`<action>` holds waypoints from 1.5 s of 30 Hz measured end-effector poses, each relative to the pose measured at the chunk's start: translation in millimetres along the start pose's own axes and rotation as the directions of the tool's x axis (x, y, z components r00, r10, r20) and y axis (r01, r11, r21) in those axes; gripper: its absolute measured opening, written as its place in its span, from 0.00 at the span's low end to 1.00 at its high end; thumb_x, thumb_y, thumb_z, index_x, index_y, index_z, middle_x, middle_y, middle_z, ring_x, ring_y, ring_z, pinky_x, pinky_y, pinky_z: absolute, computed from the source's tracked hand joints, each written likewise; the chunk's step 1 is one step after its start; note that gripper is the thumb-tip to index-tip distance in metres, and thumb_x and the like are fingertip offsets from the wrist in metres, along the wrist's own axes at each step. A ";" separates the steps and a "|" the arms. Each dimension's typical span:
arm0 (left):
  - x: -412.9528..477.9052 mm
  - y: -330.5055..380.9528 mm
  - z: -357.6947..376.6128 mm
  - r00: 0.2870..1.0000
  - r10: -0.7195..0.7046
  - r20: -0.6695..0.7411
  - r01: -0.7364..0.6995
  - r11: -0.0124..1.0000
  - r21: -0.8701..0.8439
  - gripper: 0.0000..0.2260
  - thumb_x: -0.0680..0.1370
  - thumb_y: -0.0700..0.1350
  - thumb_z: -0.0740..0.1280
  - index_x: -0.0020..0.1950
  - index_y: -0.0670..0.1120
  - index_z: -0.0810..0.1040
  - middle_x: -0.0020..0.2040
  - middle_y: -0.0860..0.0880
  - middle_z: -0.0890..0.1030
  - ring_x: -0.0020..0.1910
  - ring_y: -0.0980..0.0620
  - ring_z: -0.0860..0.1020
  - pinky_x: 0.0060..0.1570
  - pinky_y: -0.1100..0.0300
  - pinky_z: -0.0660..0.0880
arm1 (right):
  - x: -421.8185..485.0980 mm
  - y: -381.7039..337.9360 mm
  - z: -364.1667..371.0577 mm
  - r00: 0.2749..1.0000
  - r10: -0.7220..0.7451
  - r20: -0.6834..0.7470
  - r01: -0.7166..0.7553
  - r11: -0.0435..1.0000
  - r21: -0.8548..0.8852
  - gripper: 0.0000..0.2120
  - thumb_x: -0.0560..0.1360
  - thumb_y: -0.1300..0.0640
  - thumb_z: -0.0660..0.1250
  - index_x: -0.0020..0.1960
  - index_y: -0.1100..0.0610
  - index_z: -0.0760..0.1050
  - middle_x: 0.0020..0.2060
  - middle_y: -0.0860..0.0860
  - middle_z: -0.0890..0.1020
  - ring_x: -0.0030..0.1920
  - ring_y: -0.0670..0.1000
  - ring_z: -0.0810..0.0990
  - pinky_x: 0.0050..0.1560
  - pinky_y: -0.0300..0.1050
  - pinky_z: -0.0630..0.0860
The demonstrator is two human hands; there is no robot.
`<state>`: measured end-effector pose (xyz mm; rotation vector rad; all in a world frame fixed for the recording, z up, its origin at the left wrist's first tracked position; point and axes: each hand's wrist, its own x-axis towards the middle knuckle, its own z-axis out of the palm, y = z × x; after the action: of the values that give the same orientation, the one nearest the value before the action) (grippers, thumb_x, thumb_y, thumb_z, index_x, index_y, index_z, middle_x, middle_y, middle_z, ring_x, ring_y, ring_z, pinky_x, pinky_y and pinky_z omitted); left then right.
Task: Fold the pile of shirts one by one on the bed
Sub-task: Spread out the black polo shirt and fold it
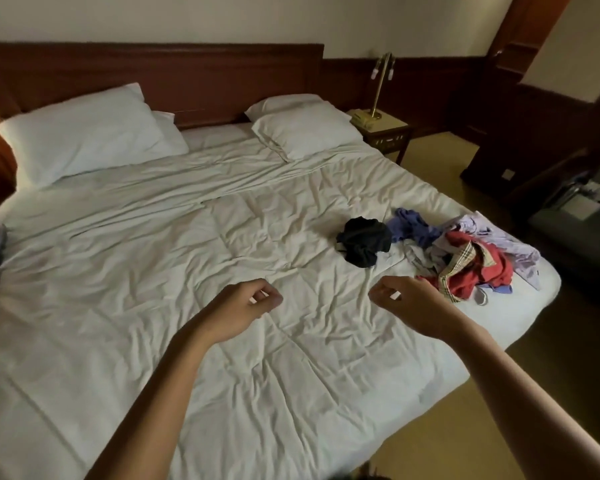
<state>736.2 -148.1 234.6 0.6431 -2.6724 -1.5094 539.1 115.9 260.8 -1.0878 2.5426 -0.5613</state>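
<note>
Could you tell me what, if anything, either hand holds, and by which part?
Nothing is held: left hand and right hand are empty, fingers loosely curled.

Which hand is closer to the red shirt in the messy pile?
Right. The right hand is just beside the red shirt, on its left. The left hand is farther left over the bed, with the right hand between it and the shirt.

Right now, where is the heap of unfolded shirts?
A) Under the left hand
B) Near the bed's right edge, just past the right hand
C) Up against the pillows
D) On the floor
B: the pile of shirts lies crumpled near the right edge of the bed, just beyond the right hand; both it and the left hand hold nothing.
</note>
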 end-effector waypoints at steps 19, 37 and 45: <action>595.6 -91.7 282.3 0.972 -0.121 -0.200 0.156 0.973 0.172 0.36 0.76 0.49 0.74 0.78 0.46 0.60 0.74 0.41 0.60 0.74 0.43 0.63 0.73 0.51 0.63 | 466.4 431.8 128.5 0.995 0.017 -0.101 -0.033 0.986 -0.164 0.44 0.74 0.41 0.70 0.79 0.37 0.45 0.78 0.54 0.52 0.74 0.64 0.58 0.70 0.64 0.62; 333.8 -73.7 114.6 0.756 -0.007 -0.655 -0.363 0.828 -0.428 0.08 0.74 0.47 0.74 0.49 0.44 0.82 0.45 0.45 0.85 0.46 0.47 0.84 0.44 0.56 0.79 | 355.0 187.4 102.0 0.830 -0.551 -0.088 0.558 0.818 0.140 0.25 0.77 0.30 0.52 0.48 0.49 0.76 0.41 0.45 0.82 0.44 0.40 0.80 0.45 0.40 0.72; 188.0 -150.5 49.3 0.769 -0.170 -0.616 -0.305 0.749 -0.588 0.08 0.80 0.47 0.69 0.53 0.44 0.83 0.52 0.41 0.85 0.54 0.42 0.84 0.60 0.46 0.78 | 302.1 41.0 167.1 0.849 -0.514 0.123 0.286 0.641 0.712 0.16 0.79 0.46 0.61 0.53 0.52 0.84 0.51 0.48 0.86 0.54 0.45 0.83 0.56 0.37 0.77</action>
<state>606.2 -242.0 48.3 0.7843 -1.4826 -1.6600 386.9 -119.7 55.4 -1.3123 1.5658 -1.2014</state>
